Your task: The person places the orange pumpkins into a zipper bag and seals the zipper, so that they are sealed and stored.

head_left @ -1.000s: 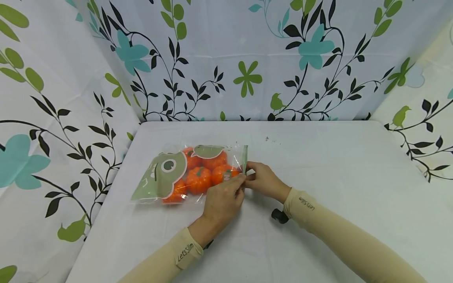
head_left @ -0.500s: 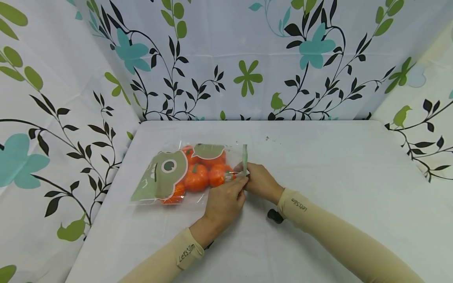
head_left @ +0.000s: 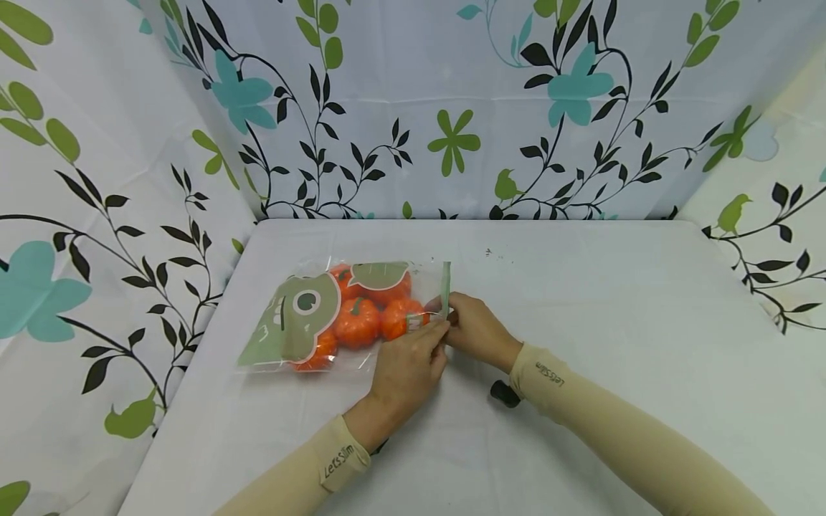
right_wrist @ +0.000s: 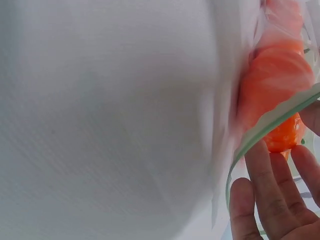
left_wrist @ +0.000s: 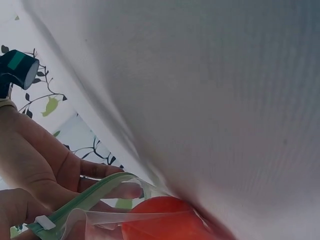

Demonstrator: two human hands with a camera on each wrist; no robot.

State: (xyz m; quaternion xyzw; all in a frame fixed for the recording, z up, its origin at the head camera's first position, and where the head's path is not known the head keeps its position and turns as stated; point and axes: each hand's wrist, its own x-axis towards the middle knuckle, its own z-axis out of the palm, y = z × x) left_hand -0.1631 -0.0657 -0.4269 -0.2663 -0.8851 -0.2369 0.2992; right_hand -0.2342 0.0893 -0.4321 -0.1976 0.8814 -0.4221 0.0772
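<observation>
A clear zip bag (head_left: 302,308) with a green dinosaur face print lies flat on the table, left of the middle. Several orange toy pumpkins (head_left: 357,324) fill it. My left hand (head_left: 406,373) pinches the near corner of its zip end, where a white slider (left_wrist: 45,222) sits on the green zip strip (head_left: 446,283). From the right, my right hand (head_left: 479,333) reaches past the strip, its fingertips overlapping the bag. In the right wrist view its fingers (right_wrist: 274,202) look fairly straight, right at a pumpkin (right_wrist: 277,85). The strip bows outward in the left wrist view.
The white tabletop (head_left: 613,308) stretches right of the bag. A leaf-patterned curtain (head_left: 413,107) hangs along its back and sides. Under my right wrist shows a small black camera (head_left: 505,394).
Since one second ago my right hand's fingertips have slid left past the zip strip. The pumpkins nearest the strip have shifted slightly left. My left hand stays at the corner.
</observation>
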